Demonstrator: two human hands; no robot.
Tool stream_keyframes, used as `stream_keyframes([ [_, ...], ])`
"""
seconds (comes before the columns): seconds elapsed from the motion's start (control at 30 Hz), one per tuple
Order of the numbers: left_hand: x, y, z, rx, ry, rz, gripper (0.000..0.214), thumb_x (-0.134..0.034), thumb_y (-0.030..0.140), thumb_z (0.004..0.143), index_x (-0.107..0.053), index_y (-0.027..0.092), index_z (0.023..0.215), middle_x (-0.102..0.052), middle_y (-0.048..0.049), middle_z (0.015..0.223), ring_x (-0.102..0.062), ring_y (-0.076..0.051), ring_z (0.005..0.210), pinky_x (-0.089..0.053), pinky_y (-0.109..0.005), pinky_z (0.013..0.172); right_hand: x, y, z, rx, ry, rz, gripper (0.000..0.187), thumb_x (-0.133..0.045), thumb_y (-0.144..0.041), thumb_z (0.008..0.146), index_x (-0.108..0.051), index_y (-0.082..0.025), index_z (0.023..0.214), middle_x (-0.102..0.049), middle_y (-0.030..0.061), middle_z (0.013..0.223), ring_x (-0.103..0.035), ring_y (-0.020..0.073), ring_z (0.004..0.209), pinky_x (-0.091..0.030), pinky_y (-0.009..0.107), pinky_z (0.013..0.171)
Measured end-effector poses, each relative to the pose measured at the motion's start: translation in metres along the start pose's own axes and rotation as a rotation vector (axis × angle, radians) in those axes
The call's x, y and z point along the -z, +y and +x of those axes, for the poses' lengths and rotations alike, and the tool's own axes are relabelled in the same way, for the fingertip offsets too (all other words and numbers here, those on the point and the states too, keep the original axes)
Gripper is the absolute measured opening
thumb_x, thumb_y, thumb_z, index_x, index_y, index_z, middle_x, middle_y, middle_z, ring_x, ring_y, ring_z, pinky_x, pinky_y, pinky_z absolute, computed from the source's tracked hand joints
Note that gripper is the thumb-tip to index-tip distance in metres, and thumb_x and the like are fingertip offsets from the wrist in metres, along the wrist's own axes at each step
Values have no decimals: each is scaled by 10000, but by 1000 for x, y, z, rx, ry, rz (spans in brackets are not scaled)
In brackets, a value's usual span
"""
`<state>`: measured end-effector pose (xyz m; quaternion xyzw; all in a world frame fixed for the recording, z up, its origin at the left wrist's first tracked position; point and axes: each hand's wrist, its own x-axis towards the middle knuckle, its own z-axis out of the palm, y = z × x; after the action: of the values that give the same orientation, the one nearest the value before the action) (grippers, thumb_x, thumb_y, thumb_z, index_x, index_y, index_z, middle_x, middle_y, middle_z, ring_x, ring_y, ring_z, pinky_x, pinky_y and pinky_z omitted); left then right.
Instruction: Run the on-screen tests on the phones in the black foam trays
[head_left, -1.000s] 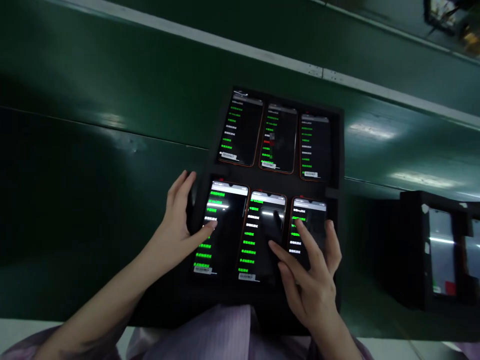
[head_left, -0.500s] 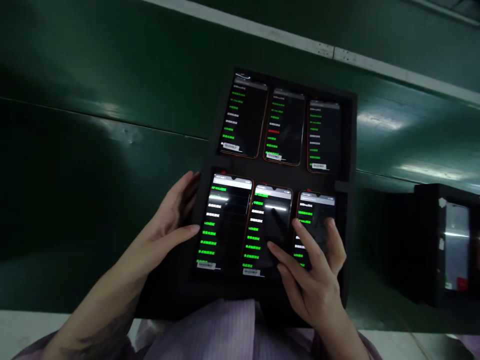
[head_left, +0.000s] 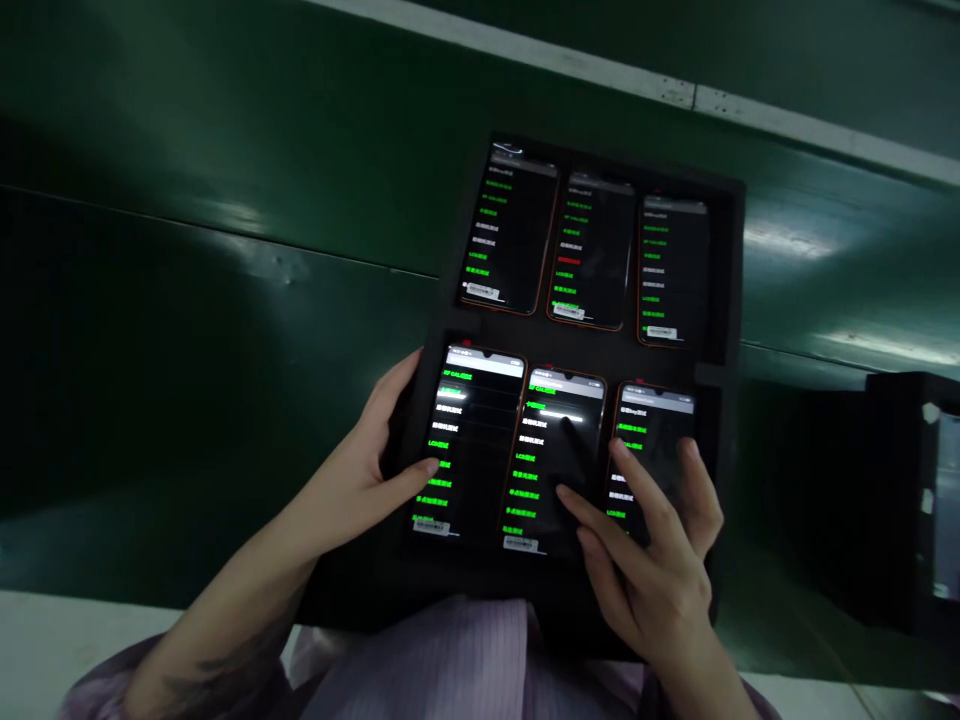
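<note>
A black tray [head_left: 585, 348] holds several smartphones in two rows, their lit screens listing green and white text lines. My left hand [head_left: 375, 465] grips the tray's left side; its fingers go out of sight behind the edge. Its thumb reaches over the screen of the near-left phone [head_left: 474, 440]. Over the near row, my right hand [head_left: 656, 550] has its fingers spread and holds nothing. Its index finger is at the near-middle phone [head_left: 551, 450]; other fingers partly cover the near-right phone [head_left: 654, 420]. I cannot tell whether the fingertips touch the glass.
In the far row lie a left phone [head_left: 508, 235], a middle phone [head_left: 589, 250] with one red line, and a right phone [head_left: 673, 270]. Another black tray [head_left: 885, 480] stands at the right on the green table [head_left: 225, 330]. A pale strip [head_left: 525, 55] crosses the table behind.
My left thumb has moved from the tray's rim onto the near-left phone's screen. The whole view has shifted, so tray and hands appear slightly further right. My right hand keeps much the same pose.
</note>
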<state>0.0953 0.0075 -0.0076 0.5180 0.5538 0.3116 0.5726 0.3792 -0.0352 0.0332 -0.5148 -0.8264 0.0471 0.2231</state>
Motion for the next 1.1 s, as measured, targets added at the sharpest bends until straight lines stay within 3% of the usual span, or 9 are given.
stream_keyframes([
  [0.1, 0, -1, 1, -29, -1, 55, 890, -702, 396, 934, -194, 339, 1664, -281, -75, 1731, -290, -367, 1593, -198, -632, 1324, 0, 0, -1, -10, 23, -3, 270, -602, -136, 973, -764, -255, 1154, -471, -19, 1654, -187, 336, 1642, -330, 515, 1292],
  [0.23, 1, 2, 0, 1, -9, 17, 904, -710, 444, 926, -203, 335, 1667, -281, -83, 1734, -283, -381, 1597, -216, -628, 1316, 0, 1, -2, -2, 15, -15, 259, -611, -145, 970, -763, -252, 1151, -484, -7, 1644, -190, 353, 1637, -343, 537, 1280],
  [0.37, 1, 1, -1, -3, 12, -41, 872, -731, 427, 915, -272, 357, 1653, -303, -47, 1734, -287, -362, 1601, -240, -578, 1320, -1, 1, -1, 18, 3, -21, 264, -623, -147, 964, -761, -240, 1169, -466, 15, 1657, -180, 368, 1635, -358, 547, 1272],
  [0.53, -3, 1, -4, 6, 69, -117, 812, -760, 375, 902, -370, 400, 1614, -315, 33, 1737, -237, -323, 1623, -281, -484, 1324, 1, 0, -2, -15, -29, -42, 288, -604, -153, 969, -764, -262, 1182, -561, 28, 1575, -170, 382, 1639, -359, 633, 1259],
  [0.67, -3, 8, -5, 127, 127, -164, 798, -811, 405, 859, -452, 411, 1571, -383, 65, 1705, -290, -338, 1603, -386, -450, 1281, 14, 13, -12, -95, 120, -26, 315, -594, -113, 951, -793, -279, 1130, -589, -20, 1549, -316, 373, 1591, -420, 601, 1224],
  [0.8, -2, 6, -4, 164, 181, -204, 816, -880, 383, 781, -530, 443, 1515, -445, 95, 1665, -314, -354, 1592, -441, -464, 1249, 29, 32, -28, -178, 250, -64, 401, -573, -64, 944, -805, -329, 1136, -627, -73, 1506, -411, 360, 1538, -430, 617, 1202],
  [0.97, -8, 3, 3, 73, 352, -253, 679, -906, 298, 724, -694, 409, 1359, -581, 101, 1552, -292, -344, 1600, -185, -501, 1353, 33, 43, -43, -88, 123, -71, 313, -611, -122, 918, -825, -305, 1054, -568, -61, 1571, -349, 389, 1564, -441, 632, 1203],
  [1.1, -11, 3, 8, 49, 397, -250, 640, -924, 312, 679, -736, 360, 1288, -634, 67, 1492, -291, -388, 1593, -93, -596, 1359, 26, 43, -45, -138, 87, -77, 279, -615, -123, 933, -825, -283, 1023, -539, -44, 1600, -288, 398, 1592, -415, 667, 1220],
])
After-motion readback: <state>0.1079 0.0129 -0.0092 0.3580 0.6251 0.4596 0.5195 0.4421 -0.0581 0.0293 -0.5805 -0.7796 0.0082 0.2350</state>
